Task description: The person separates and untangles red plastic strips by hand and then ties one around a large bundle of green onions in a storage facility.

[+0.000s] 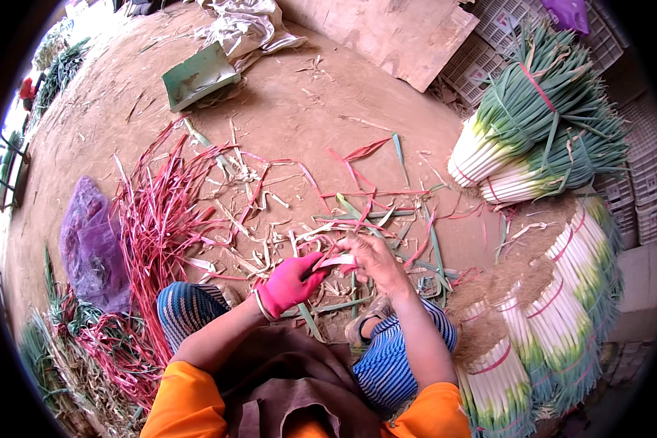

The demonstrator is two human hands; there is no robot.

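My left hand (293, 281) wears a pink glove and pinches one end of a pale peeled leaf strip (336, 260). My right hand (372, 259) is bare and grips the other end of the same strip, the two hands almost touching above my knees. Below them are my striped blue trousers (387, 365) and a brown apron (285, 372). Peelings and green leaf scraps (372, 215) litter the dirt just beyond the hands.
A heap of red tie strips (157, 219) lies to my left beside a purple bag (91, 244). Tied bundles of green onions (540, 139) are stacked at right, more bundles (555, 321) by my right knee. A green folded board (197, 73) and white crates (635, 175) lie farther off.
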